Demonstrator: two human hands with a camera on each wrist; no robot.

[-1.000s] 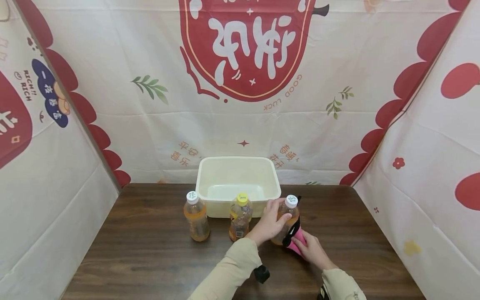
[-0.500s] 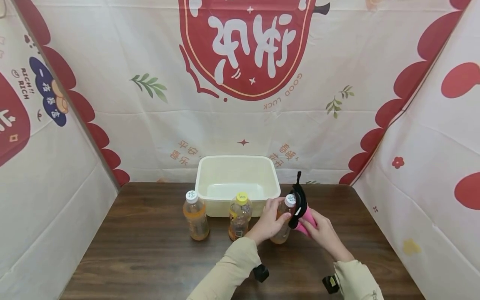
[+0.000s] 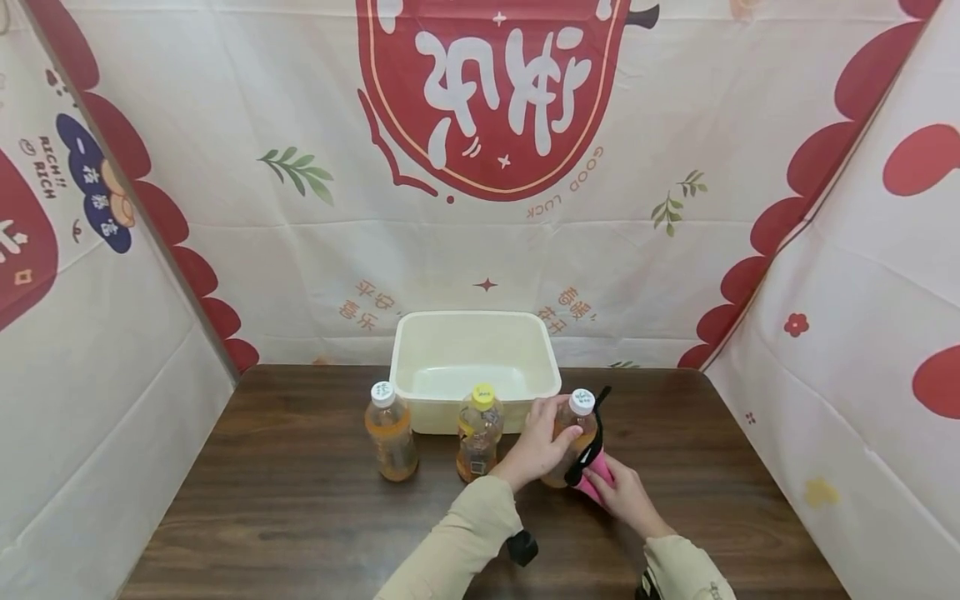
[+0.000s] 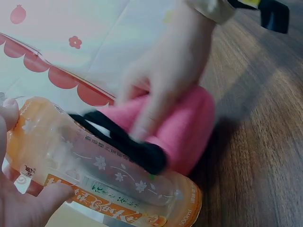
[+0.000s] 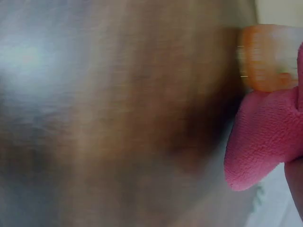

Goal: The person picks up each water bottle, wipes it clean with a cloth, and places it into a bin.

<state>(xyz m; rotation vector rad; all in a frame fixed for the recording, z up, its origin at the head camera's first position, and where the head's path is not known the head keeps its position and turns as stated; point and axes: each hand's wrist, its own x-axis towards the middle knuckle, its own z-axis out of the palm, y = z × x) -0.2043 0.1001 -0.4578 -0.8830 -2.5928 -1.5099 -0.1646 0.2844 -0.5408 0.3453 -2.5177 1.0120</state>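
My left hand (image 3: 538, 443) grips the upper part of a clear plastic drink bottle (image 3: 572, 448) with a white cap, which stands on the table at the right. In the left wrist view its orange label (image 4: 94, 201) and flower print show. A pink fleecy cloth (image 4: 194, 125) with a black strip (image 4: 128, 146) is pinched in my right hand (image 3: 628, 500), fingers and thumb bent round it. The cloth lies against the bottle's side, black strip along the wall. In the right wrist view, the pink cloth (image 5: 265, 137) hangs beside the bottle's orange base (image 5: 267, 59).
A yellow-capped bottle (image 3: 480, 437) and another white-capped bottle (image 3: 392, 442) stand to the left. Behind them sits a cream plastic basin (image 3: 450, 418). The brown wooden table (image 3: 300, 500) meets printed cloth walls (image 3: 450, 250) at the back and sides.
My right hand rose with the pink cloth to the bottle's cap half a second ago, then came back down its side. My left hand keeps its hold on the bottle.
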